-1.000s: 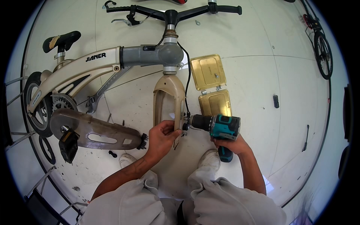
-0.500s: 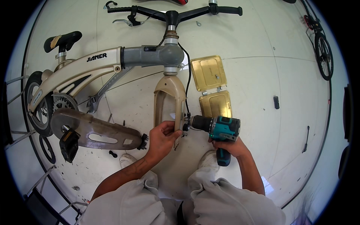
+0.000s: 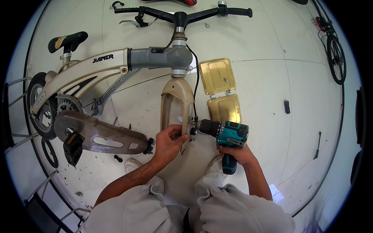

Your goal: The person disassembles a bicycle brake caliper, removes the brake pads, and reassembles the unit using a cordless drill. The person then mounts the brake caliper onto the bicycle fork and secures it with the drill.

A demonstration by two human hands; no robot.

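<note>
A beige bicycle fork (image 3: pixel 186 97) hangs below the head tube of a partly stripped bicycle (image 3: pixel 149 58) lying on the floor. Wrapped round the lower end of its right leg is my left hand (image 3: pixel 169 142), thumb and fingers pinching it. My right hand (image 3: pixel 239 153) grips a teal and black cordless drill (image 3: pixel 232 133) by its handle. The drill's chuck points left, its tip at the small dark fitting (image 3: pixel 193 130) on the fork leg's outer side. Whether the tip touches the fitting I cannot tell. A black cable (image 3: pixel 197 87) runs down to that spot.
A hinged gold metal case (image 3: pixel 218 75) lies beyond the drill. An adjustable wrench (image 3: pixel 98 105) rests near the chainring. A brown chain cover (image 3: pixel 89 126) with a pedal (image 3: pixel 73 147) is at left. A black grip (image 3: pixel 286 106) and a thin tool (image 3: pixel 318 145) lie at right.
The bicycle and case sit slightly further right in the picture, as the view has shifted a little. Both hands keep their holds, and the drill stays at the fork leg.
</note>
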